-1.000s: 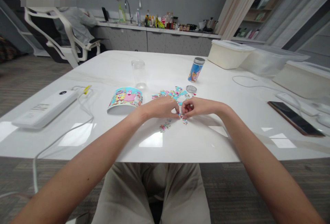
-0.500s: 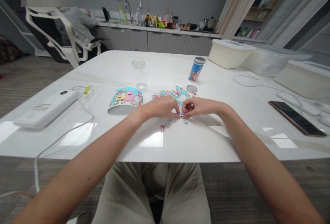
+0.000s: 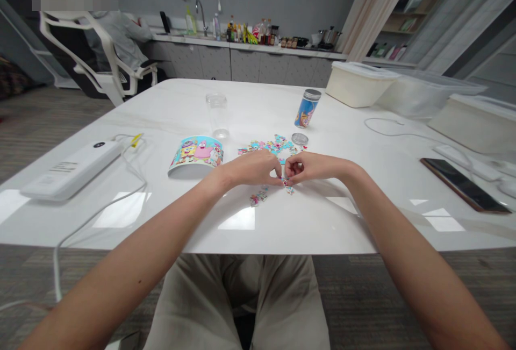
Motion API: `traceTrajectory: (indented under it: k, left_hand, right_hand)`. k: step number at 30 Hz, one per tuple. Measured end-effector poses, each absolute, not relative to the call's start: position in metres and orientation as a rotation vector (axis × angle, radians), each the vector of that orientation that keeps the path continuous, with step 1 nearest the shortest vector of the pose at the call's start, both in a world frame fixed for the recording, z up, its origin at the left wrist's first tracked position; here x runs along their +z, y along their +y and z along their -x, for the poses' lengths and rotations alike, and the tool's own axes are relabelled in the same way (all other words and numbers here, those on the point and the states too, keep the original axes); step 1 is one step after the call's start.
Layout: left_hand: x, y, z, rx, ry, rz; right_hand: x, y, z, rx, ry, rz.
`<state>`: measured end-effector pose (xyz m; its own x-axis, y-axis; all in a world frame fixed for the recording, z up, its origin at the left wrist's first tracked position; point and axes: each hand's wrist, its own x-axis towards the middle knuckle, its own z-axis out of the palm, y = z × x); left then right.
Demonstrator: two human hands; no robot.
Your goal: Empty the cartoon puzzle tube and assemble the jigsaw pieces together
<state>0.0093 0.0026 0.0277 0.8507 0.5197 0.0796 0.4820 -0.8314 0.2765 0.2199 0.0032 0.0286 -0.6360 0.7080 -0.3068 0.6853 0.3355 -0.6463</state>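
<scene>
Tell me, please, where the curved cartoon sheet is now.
In the head view, the curved cartoon sheet lies on the white table, left of the puzzle pieces, just nearer the viewer than the clear jar.

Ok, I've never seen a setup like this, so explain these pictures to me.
There is no machine here: these are a person's bare left hand and right hand, seen by a head-worn camera looking forward and down. Their fingertips meet at small puzzle pieces; which hand grips which piece is too small to tell. On the white table, a loose pile lies just beyond. Around it are a curved picture sheet, a clear jar, a blue canister and a round disc.
</scene>
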Motion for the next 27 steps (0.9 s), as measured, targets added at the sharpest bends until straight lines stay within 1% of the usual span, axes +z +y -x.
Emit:
traceTrajectory:
  k: [27]
  left_hand:
    - [0.0254,0.0027,-0.0088,0.188,0.765,-2.791]
  right_hand:
    - [0.0248,0.0055,-0.2205,1.25,-2.52,1.292]
